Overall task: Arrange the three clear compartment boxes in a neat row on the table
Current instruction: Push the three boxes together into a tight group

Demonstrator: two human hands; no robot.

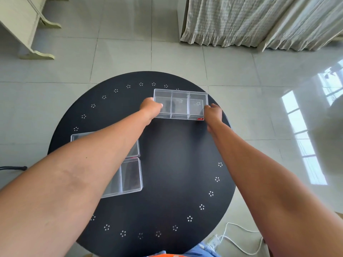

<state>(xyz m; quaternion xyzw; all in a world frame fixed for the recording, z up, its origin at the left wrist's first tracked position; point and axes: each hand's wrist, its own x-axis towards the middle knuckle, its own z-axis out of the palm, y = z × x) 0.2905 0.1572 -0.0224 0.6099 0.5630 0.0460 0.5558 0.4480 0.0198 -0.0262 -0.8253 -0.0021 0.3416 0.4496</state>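
A clear three-compartment box [181, 104] sits at the far side of the round black table [172, 164], with a red label at its near right corner. My left hand [151, 109] grips its left end and my right hand [213, 113] grips its right end. Two more clear compartment boxes lie at the left of the table, one behind the other: the farther box [134, 151] and the nearer box [128, 178]. My left forearm crosses over both and hides most of them.
The table's rim carries a ring of small white dot clusters. Tiled floor surrounds it. A cream cabinet [20, 25] stands far left, curtains [259, 21] hang far right, and a white cable with a plug [239, 238] lies on the floor near right.
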